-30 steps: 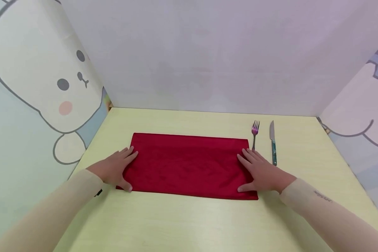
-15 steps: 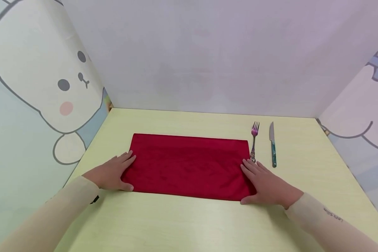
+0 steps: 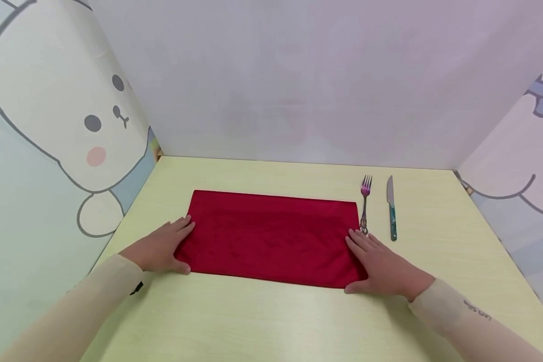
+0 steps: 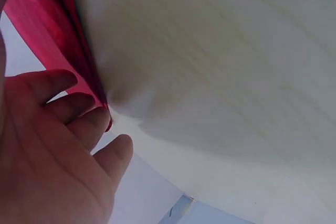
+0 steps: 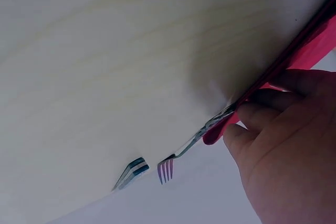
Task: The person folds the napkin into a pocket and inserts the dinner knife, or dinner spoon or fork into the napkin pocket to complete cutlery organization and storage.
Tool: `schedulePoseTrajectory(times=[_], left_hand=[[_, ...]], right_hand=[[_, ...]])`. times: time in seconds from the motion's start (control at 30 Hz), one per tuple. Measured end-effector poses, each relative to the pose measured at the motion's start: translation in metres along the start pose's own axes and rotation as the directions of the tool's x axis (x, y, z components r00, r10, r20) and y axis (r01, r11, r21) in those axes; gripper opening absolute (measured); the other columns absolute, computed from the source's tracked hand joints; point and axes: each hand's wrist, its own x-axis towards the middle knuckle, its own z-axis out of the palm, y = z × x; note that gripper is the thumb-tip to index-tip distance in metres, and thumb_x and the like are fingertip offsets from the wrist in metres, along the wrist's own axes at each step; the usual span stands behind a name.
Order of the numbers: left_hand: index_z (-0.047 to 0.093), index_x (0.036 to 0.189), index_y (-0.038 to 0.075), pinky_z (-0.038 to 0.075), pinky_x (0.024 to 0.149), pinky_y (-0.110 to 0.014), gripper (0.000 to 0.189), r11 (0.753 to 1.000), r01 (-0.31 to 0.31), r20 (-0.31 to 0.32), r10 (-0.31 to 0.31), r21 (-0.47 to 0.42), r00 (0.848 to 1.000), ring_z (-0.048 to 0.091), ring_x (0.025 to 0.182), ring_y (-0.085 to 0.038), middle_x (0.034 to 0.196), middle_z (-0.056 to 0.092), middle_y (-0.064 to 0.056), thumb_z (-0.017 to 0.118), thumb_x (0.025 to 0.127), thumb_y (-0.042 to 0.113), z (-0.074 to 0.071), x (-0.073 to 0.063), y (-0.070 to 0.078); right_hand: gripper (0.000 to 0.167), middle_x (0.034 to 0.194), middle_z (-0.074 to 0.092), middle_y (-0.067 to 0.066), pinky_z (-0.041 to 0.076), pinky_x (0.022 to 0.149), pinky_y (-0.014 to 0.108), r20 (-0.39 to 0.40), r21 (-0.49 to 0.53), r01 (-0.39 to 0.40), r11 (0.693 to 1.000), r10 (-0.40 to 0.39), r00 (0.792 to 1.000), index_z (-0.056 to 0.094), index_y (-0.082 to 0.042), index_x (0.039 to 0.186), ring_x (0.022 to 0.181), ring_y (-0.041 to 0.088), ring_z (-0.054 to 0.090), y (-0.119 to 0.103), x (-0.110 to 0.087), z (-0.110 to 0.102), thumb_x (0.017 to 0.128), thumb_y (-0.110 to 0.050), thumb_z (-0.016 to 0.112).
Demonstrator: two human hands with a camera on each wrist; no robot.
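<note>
A red cloth point(image 3: 271, 236), folded into a wide rectangle, lies flat across the table. My left hand point(image 3: 164, 247) rests at its left end, fingertips touching the cloth and thumb by the near left corner. At the right end my right hand point(image 3: 384, 264) lies the same way, fingers spread over the side edge. Just beyond the right fingertips is a fork point(image 3: 365, 201), its handle end close to the cloth's edge. In the right wrist view the fork point(image 5: 197, 137) reaches up to the cloth beside the fingers. Neither hand grips anything.
To the right of the fork a knife with a green handle point(image 3: 392, 213) lies roughly parallel to it. The pale wooden table point(image 3: 262, 327) ends at a light wall point(image 3: 276, 90) behind. Cartoon-printed panels point(image 3: 40, 146) stand at both sides.
Over the last second my right hand has slid toward me and slightly right, uncovering the fork's handle. My left hand has shifted only a little left. The cloth has barely moved.
</note>
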Motion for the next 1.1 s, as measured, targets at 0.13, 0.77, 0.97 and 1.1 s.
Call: schedulePoseTrajectory(times=[0.13, 0.77, 0.97, 1.1], left_hand=[[0.031, 0.162, 0.008, 0.043, 0.107, -0.063, 0.119, 1.000, 0.013, 0.010, -0.013, -0.016, 1.000, 0.023, 0.146, -0.057, 0.168, 0.022, -0.016, 0.087, 0.073, 0.061, 0.001, -0.001, 0.000], [0.039, 0.159, 0.007, 0.042, 0.109, -0.061, 0.107, 1.000, -0.009, -0.051, 0.008, -0.003, 0.999, 0.030, 0.144, -0.053, 0.166, 0.029, -0.016, 0.084, 0.077, 0.059, 0.004, -0.013, 0.000], [0.047, 0.154, 0.004, 0.044, 0.108, -0.059, 0.098, 1.000, -0.005, -0.087, 0.008, 0.031, 0.996, 0.037, 0.142, -0.048, 0.159, 0.037, -0.021, 0.085, 0.078, 0.053, 0.005, -0.022, 0.002], [0.050, 0.150, 0.002, 0.044, 0.107, -0.059, 0.093, 0.999, 0.020, -0.134, -0.014, 0.044, 0.991, 0.040, 0.140, -0.047, 0.156, 0.042, -0.024, 0.082, 0.081, 0.055, 0.008, -0.025, -0.001]], right_hand=[[0.121, 0.164, 0.029, 0.023, 0.024, 0.120, 0.059, -0.001, 0.005, -0.002, 1.000, 0.002, 1.000, 0.038, 0.004, 0.156, 0.151, 0.045, 0.024, 0.000, 0.000, 0.000, 0.077, -0.083, 0.065], [0.116, 0.164, 0.030, 0.022, 0.022, 0.120, 0.061, -0.023, -0.044, 0.004, 0.999, -0.005, 1.000, 0.039, 0.005, 0.155, 0.152, 0.042, 0.023, 0.007, -0.008, 0.004, 0.081, -0.081, 0.063], [0.108, 0.164, 0.033, 0.019, 0.023, 0.120, 0.061, -0.002, -0.019, -0.030, 0.999, 0.030, 1.000, 0.041, 0.001, 0.156, 0.152, 0.040, 0.025, 0.004, -0.015, 0.003, 0.084, -0.074, 0.068], [0.104, 0.164, 0.034, 0.017, 0.023, 0.120, 0.059, 0.005, -0.009, -0.045, 0.999, 0.045, 0.999, 0.042, -0.001, 0.156, 0.152, 0.038, 0.026, 0.002, -0.019, 0.001, 0.084, -0.070, 0.071]])
